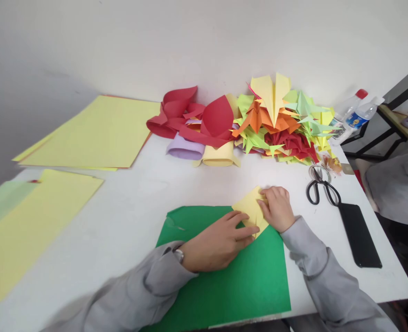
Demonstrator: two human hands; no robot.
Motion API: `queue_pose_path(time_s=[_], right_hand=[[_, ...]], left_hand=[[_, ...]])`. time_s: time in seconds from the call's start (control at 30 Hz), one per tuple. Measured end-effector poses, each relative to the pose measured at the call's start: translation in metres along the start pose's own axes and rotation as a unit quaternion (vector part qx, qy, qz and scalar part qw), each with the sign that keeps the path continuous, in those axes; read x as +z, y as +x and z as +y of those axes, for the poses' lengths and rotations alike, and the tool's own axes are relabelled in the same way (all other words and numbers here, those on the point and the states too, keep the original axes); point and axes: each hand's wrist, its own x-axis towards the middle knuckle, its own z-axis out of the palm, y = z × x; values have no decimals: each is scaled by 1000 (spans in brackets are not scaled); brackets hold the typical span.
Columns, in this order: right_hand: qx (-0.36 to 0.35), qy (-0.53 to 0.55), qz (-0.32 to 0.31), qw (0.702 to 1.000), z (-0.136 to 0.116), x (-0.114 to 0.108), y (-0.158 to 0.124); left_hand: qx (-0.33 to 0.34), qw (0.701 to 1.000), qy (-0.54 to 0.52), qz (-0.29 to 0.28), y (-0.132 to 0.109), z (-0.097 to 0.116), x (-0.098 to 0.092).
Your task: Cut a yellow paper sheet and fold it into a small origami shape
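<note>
A small folded piece of yellow paper point(247, 207) lies on the upper right part of a green sheet point(221, 286), its corner reaching past the sheet's far edge. My left hand point(218, 242) rests over the green sheet, with its fingers stretched and spread onto the near side of the yellow paper. At the paper's right edge, my right hand point(278, 207) is closed, thumb and curled fingers gripping it. A crease shows between the two hands. The left fingers cover part of the paper's near left side.
Large yellow sheets point(93, 133) and longer yellow paper point(41, 226) lie left. Behind are red curled paper pieces point(218, 120) and a heap of folded paper shapes point(276, 124). Scissors point(323, 186), a black phone point(359, 235) and plastic bottles point(358, 117) are right. Another person's grey sleeve point(398, 180) shows.
</note>
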Motion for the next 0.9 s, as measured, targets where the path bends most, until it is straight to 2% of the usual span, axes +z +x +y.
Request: queue_pose_path(time_s=[0.5,0.67,0.9], right_hand=[[2,-4,-1,1000,1,2,0],[4,-9,-4,1000,1,2,0],[5,-13,-10,1000,0,1,0]], left_hand=[[4,999,-45,1,-2,-3,-2],[5,996,-90,-5,-2,-9,0],[-10,996,-93,-15,-1,-10,3]])
